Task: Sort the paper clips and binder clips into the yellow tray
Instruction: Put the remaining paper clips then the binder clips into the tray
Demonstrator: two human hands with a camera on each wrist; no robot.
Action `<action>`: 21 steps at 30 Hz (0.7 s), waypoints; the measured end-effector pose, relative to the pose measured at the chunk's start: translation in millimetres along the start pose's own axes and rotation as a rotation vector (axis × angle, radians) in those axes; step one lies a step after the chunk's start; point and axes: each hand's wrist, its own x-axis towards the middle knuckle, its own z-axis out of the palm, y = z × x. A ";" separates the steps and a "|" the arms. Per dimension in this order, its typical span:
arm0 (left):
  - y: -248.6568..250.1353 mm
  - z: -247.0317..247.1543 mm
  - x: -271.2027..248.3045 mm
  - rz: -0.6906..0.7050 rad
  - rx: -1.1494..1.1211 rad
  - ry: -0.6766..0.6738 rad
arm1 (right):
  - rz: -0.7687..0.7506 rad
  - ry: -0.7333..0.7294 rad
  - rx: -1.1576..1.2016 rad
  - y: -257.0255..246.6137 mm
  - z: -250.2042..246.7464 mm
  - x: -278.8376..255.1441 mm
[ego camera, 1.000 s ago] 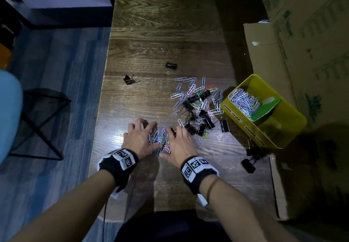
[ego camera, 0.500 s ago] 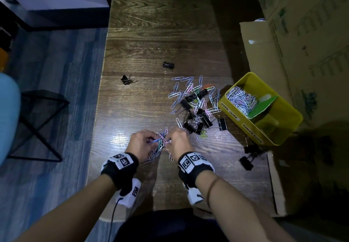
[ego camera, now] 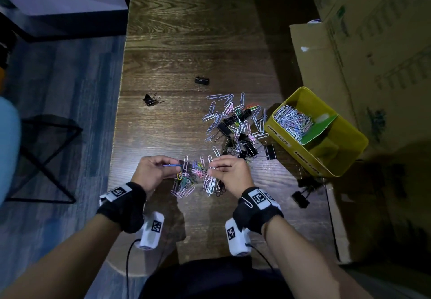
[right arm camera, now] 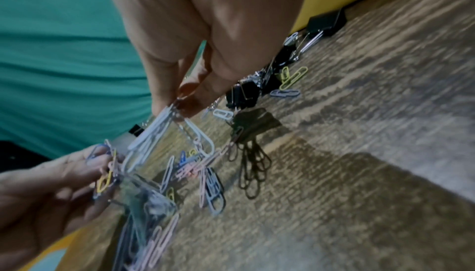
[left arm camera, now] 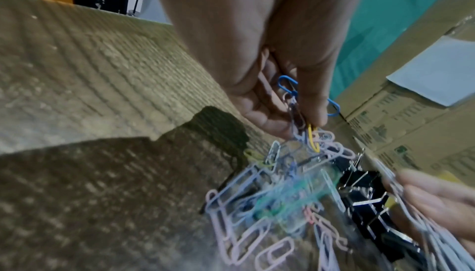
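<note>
Both hands hold one tangled bunch of coloured paper clips (ego camera: 196, 177) just above the wooden table's near part. My left hand (ego camera: 173, 165) pinches its left end, a blue clip (left arm camera: 287, 84) sticking out between thumb and fingers. My right hand (ego camera: 213, 168) pinches white clips (right arm camera: 159, 129) at the right end. The bunch (left arm camera: 277, 194) sags between the hands. A mixed pile of paper clips and black binder clips (ego camera: 235, 126) lies beyond. The yellow tray (ego camera: 291, 144) at the right holds paper clips (ego camera: 292, 121) in its far compartment, behind a green divider (ego camera: 319, 128).
Single binder clips lie apart: one far (ego camera: 202, 80), one far left (ego camera: 150, 100), one beside the tray (ego camera: 270, 151), two near the right edge (ego camera: 303, 193). Cardboard boxes (ego camera: 373, 53) line the right side. The table's left edge (ego camera: 116, 135) drops to the floor.
The hands, flat on the heap a second ago, have closed on the clips and lifted them. Now they have drawn apart, stretching the bunch between them.
</note>
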 end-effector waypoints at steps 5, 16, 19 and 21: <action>24.6 2.8 -2.6 0.012 -0.100 -0.033 | 0.038 0.056 0.183 -15.6 -17.5 -8.7; 143.9 110.6 -25.3 0.114 -0.197 -0.365 | -0.118 0.292 0.453 -89.9 -97.4 -25.0; 173.3 157.4 -26.5 0.129 -0.234 -0.463 | -0.150 0.435 0.484 -99.3 -125.2 -18.7; 186.5 187.5 -22.5 0.130 -0.245 -0.504 | -0.161 0.521 0.501 -105.8 -143.6 -14.1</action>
